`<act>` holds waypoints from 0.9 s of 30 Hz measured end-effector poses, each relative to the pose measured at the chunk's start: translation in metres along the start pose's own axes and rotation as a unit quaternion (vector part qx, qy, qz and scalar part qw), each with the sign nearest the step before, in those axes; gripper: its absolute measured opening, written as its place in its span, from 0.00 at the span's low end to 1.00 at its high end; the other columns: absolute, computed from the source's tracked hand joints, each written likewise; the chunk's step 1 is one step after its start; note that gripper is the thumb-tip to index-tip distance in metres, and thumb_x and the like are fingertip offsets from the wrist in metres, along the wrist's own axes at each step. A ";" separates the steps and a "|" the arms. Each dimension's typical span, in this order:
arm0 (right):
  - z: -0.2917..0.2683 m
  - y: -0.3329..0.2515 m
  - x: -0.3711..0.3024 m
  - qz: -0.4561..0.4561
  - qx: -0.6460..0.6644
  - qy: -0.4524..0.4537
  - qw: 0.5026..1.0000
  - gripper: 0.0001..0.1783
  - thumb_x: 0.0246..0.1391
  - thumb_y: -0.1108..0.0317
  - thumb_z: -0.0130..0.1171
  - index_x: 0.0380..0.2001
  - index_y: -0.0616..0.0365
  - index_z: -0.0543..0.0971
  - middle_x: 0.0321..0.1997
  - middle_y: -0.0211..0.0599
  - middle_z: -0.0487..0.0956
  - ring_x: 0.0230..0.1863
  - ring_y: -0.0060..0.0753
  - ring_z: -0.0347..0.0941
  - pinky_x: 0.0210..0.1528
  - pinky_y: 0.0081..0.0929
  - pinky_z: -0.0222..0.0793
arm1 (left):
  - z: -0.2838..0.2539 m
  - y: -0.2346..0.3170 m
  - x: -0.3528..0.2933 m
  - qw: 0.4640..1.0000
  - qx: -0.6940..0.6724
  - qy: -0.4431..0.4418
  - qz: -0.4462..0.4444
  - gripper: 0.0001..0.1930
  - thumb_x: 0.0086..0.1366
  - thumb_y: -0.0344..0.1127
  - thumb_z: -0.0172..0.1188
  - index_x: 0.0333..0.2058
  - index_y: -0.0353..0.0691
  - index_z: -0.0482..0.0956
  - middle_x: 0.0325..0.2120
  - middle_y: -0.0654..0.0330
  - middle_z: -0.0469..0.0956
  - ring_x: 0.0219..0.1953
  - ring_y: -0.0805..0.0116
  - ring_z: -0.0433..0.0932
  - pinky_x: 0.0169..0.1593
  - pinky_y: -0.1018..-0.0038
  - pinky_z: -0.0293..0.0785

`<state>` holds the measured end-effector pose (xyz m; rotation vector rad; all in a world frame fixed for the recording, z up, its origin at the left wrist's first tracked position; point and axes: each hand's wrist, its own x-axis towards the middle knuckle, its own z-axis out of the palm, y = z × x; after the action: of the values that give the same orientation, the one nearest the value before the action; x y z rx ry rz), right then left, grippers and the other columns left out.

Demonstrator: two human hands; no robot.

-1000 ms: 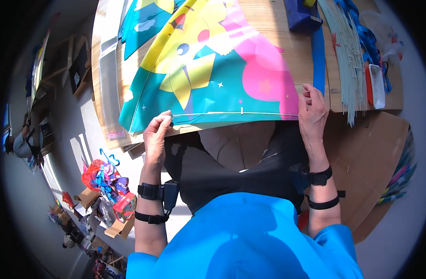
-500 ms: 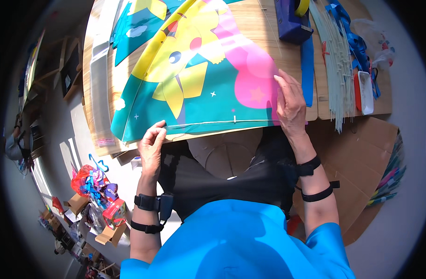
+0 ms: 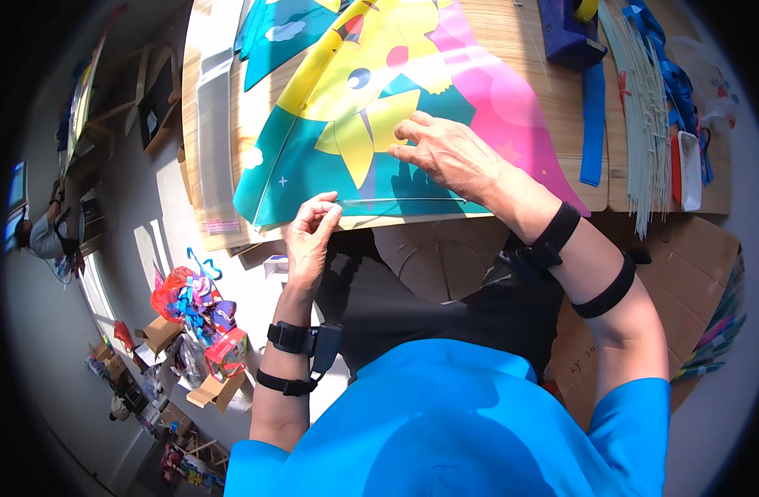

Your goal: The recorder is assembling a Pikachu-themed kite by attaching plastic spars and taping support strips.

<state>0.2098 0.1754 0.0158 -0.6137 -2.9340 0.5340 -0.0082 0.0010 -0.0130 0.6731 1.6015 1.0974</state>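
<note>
A kite [image 3: 379, 178] of thin printed fabric, teal, yellow and pink with a cartoon figure, lies on the wooden table in front of me. A thin pale rod [image 3: 404, 200] runs along its near edge. At the left part of this edge, my left hand [image 3: 311, 232] pinches the fabric and rod between thumb and fingers. My right hand [image 3: 454, 157] hovers over the kite's middle, its shadow falling on the teal part. Its fingers are bent and apart from the thumb, with nothing visible between them.
More printed fabric [image 3: 284, 37] lies at the far left, beside a clear plastic sleeve [image 3: 215, 149]. A blue tape dispenser [image 3: 572, 37], a bundle of pale thin rods [image 3: 640, 124] and a white tray [image 3: 688, 170] are at right. Cardboard [image 3: 661, 306] leans below the table.
My right hand has left the kite's near right edge and moved left and away over its middle. The left hand keeps its pinch on the near edge. The whole view has shifted.
</note>
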 end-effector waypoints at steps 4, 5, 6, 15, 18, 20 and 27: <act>0.025 0.011 -0.006 0.098 0.201 -0.054 0.973 0.09 0.53 0.78 0.49 0.38 0.62 0.74 0.36 0.37 0.70 0.38 0.36 0.72 0.37 0.29 0.73 | 0.008 0.016 -0.009 0.999 0.015 0.001 0.041 0.03 0.62 0.27 0.62 0.35 0.37 0.79 0.40 0.64 0.76 0.35 0.82 0.72 0.42 0.83 0.69; 0.030 0.017 -0.010 0.128 0.265 -0.071 0.953 0.07 0.53 0.77 0.48 0.36 0.63 0.73 0.35 0.37 0.70 0.36 0.36 0.73 0.35 0.28 0.72 | 0.011 0.024 -0.014 0.999 0.013 -0.004 0.033 0.03 0.62 0.27 0.61 0.35 0.37 0.78 0.34 0.66 0.77 0.35 0.82 0.71 0.42 0.83 0.69; 0.026 0.014 -0.009 0.131 0.273 -0.073 0.950 0.05 0.53 0.77 0.48 0.34 0.63 0.71 0.34 0.37 0.69 0.34 0.35 0.72 0.34 0.28 0.71 | 0.012 0.029 -0.018 0.998 0.031 -0.012 0.051 0.03 0.62 0.26 0.62 0.34 0.36 0.78 0.34 0.66 0.77 0.34 0.82 0.71 0.42 0.83 0.69; 0.028 0.012 -0.007 0.116 0.285 -0.031 0.951 0.03 0.53 0.74 0.46 0.31 0.62 0.69 0.33 0.36 0.68 0.30 0.32 0.70 0.29 0.26 0.67 | 0.048 0.078 -0.056 0.943 0.254 -0.066 0.207 0.03 0.54 0.27 0.65 0.26 0.39 0.79 0.28 0.62 0.80 0.35 0.66 0.76 0.45 0.72 0.68; 0.025 0.012 -0.007 0.156 0.341 -0.054 0.925 0.04 0.54 0.74 0.46 0.32 0.61 0.70 0.33 0.36 0.69 0.30 0.31 0.70 0.30 0.26 0.67 | 0.052 0.079 -0.056 0.938 0.259 -0.072 0.219 0.03 0.55 0.27 0.65 0.27 0.39 0.79 0.28 0.62 0.80 0.35 0.68 0.76 0.44 0.73 0.68; 0.017 0.010 -0.006 0.250 0.440 -0.074 0.859 0.04 0.53 0.74 0.47 0.32 0.61 0.71 0.34 0.36 0.69 0.31 0.31 0.70 0.32 0.27 0.68 | 0.053 0.077 -0.056 0.953 0.231 -0.066 0.184 0.03 0.56 0.28 0.65 0.27 0.38 0.79 0.27 0.62 0.79 0.35 0.70 0.75 0.43 0.74 0.69; 0.014 -0.047 -0.059 0.120 -0.004 0.245 0.962 0.11 0.43 0.73 0.57 0.33 0.62 0.76 0.37 0.37 0.75 0.40 0.37 0.72 0.43 0.34 0.71 | 0.040 0.051 -0.044 1.000 0.025 0.009 0.014 0.03 0.63 0.28 0.61 0.35 0.35 0.79 0.31 0.66 0.78 0.36 0.82 0.73 0.43 0.83 0.69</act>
<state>0.2437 0.1072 0.0181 -0.9538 -2.4127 0.3273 0.0385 -0.0015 0.0495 0.7231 1.6440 1.0900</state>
